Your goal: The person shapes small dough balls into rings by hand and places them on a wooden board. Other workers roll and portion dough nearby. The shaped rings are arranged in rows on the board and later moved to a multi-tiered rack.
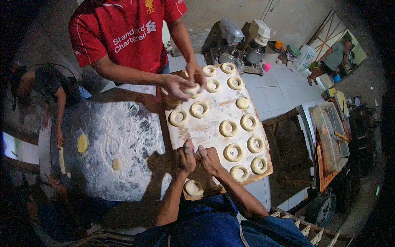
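L hand (187,156) & R hand (210,159) pinching a dough bit (197,156) betw. them! Dough rings (226,153) spaced on floured board (205,129), prob. vs. sticking.

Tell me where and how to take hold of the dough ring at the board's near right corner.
Take the dough ring low on its rounded outer right side, coming from the right edge of the board. It lies flat, with one ring close on its left and another beyond it; it looks soft, so probably scoop rather than pinch.
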The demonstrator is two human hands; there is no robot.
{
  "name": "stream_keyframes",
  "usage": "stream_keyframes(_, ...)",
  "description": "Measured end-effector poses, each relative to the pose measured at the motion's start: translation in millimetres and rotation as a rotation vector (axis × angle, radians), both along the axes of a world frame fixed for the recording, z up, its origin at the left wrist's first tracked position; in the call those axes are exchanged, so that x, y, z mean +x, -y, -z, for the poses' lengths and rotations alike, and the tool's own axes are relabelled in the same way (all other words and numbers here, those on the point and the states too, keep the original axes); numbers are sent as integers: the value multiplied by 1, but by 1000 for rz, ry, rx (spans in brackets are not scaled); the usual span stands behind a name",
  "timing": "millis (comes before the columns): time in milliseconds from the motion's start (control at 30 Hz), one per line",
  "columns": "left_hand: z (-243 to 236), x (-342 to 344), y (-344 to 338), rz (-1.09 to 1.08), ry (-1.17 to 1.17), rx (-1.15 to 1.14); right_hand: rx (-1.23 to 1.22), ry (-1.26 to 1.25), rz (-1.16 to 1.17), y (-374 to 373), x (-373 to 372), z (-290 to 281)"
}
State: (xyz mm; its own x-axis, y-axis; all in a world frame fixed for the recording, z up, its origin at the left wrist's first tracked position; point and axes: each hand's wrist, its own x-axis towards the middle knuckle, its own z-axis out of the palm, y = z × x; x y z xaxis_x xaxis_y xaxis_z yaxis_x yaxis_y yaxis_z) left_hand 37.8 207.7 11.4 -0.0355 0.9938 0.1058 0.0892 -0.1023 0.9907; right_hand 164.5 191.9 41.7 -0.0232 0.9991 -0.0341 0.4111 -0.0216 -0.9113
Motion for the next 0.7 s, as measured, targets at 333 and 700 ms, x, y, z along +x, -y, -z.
stream_keyframes(333, 83, 6, -37, 22, 303, -309, 99, 9, -100, -16, 24, -50)
stream_keyframes(700, 22, 46, -20, 18, 298, -350, 164, -56, -135, -22, 53, -33)
